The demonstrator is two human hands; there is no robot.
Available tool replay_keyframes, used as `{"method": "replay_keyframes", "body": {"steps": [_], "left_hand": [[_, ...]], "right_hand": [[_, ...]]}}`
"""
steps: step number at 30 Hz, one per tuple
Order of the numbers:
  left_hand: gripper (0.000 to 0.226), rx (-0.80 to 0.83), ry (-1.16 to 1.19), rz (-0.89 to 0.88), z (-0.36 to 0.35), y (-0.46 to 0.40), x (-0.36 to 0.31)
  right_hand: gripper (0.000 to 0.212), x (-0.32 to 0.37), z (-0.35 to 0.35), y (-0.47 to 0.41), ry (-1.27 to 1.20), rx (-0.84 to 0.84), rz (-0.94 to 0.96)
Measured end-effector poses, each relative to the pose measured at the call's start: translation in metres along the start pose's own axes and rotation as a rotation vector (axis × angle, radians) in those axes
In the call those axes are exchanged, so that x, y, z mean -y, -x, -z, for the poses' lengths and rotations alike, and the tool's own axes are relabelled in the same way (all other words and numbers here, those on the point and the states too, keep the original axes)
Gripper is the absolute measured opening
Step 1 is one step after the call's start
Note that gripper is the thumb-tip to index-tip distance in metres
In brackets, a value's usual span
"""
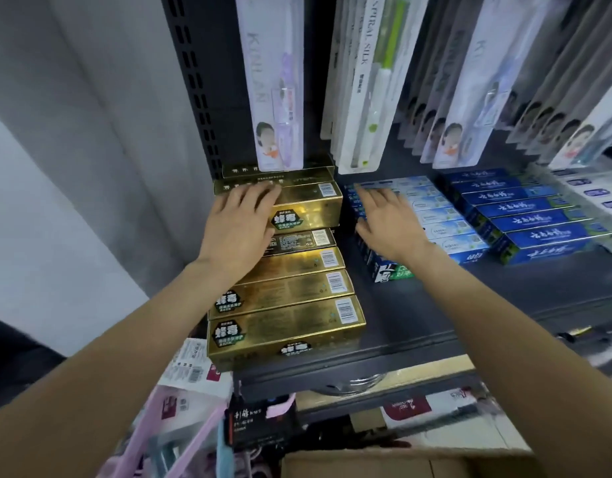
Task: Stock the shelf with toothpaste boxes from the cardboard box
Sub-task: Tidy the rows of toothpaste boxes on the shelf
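Gold boxes (pixel 283 298) are lying in a row running front to back at the left end of the dark shelf (pixel 418 326), each bearing a dark emblem with Chinese characters and a barcode; one box among them is showing a black printed side. The left hand (pixel 240 224) is resting flat on a gold box stacked on the row near the back, fingers straight and slightly spread. Above it a toothbrush pack (pixel 273 98) reading KINLAN is hanging, and beside that one reading SPIRAL SILK (pixel 366 63). The right hand (pixel 389 224) is lying open, fingers extended, on the pale blue boxes (pixel 445 222), whose front end is showing a man in a top hat. Further right, dark blue boxes (pixel 535 219) are carrying white Chinese script. The cardboard box (pixel 366 464) is sitting at the bottom edge, below the shelf.
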State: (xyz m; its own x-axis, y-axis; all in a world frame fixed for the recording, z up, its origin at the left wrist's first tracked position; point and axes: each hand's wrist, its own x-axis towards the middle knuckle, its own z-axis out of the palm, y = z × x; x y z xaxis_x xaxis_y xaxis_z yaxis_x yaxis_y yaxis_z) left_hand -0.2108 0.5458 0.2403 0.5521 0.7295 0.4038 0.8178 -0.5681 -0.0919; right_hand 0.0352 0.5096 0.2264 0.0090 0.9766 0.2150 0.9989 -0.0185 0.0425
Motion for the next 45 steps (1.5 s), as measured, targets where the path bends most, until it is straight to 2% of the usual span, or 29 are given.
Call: {"method": "replay_keyframes", "body": {"steps": [8, 13, 15, 22, 23, 26, 27, 29, 31, 33, 34, 37, 41, 43, 45], "left_hand": [[0.067, 0.088, -0.109, 0.101, 0.004, -0.001, -0.014], [0.069, 0.136, 0.090, 0.346, 0.004, 0.006, -0.009], [0.070, 0.103, 0.166, 0.353, 0.002, 0.008, -0.005], [0.068, 0.029, 0.216, 0.359, -0.003, 0.006, -0.012], [0.067, -0.008, 0.298, 0.399, -0.004, 0.008, -0.010], [0.058, -0.217, 0.785, 0.642, 0.000, 0.016, -0.003], [0.058, -0.241, 0.910, 0.699, 0.003, 0.019, 0.000], [0.067, -0.120, 1.010, 0.744, 0.006, 0.025, 0.006], [0.081, 0.103, 0.986, 0.748, 0.003, 0.032, 0.015], [0.076, 0.287, 1.005, 0.743, 0.002, 0.039, 0.018], [0.070, 0.328, 1.060, 0.752, 0.002, 0.041, 0.018], [0.055, 0.286, 1.318, 0.795, -0.001, 0.041, 0.013], [0.044, 0.210, 1.387, 0.877, -0.009, 0.037, 0.005], [0.043, 0.186, 1.454, 0.901, -0.012, 0.038, 0.007], [0.042, 0.153, 1.558, 0.922, -0.012, 0.038, 0.010]], "right_hand": [[0.066, 0.005, -0.017, -0.033, -0.068, 0.130, 0.042], [0.066, 0.008, -0.018, -0.038, -0.129, 0.161, 0.108], [0.066, 0.006, -0.018, -0.039, -0.145, 0.174, 0.125], [0.068, 0.009, -0.012, -0.042, -0.175, 0.198, 0.169], [0.068, 0.010, -0.010, -0.040, -0.215, 0.187, 0.155], [0.067, 0.009, -0.002, -0.021, -0.418, 0.151, 0.025], [0.068, 0.009, 0.000, -0.012, -0.430, 0.140, -0.005], [0.068, 0.011, -0.003, 0.007, -0.283, 0.134, 0.006], [0.067, 0.015, -0.008, 0.019, -0.150, 0.194, 0.062], [0.067, 0.019, -0.012, 0.022, -0.197, 0.273, 0.098], [0.067, 0.021, -0.013, 0.021, -0.250, 0.299, 0.110], [0.069, 0.025, -0.013, 0.018, -0.329, 0.315, 0.138], [0.071, 0.022, -0.012, 0.017, -0.311, 0.336, 0.176], [0.067, 0.020, -0.006, 0.018, -0.358, 0.361, 0.133], [0.064, 0.020, 0.005, 0.023, -0.527, 0.323, 0.019]]}}
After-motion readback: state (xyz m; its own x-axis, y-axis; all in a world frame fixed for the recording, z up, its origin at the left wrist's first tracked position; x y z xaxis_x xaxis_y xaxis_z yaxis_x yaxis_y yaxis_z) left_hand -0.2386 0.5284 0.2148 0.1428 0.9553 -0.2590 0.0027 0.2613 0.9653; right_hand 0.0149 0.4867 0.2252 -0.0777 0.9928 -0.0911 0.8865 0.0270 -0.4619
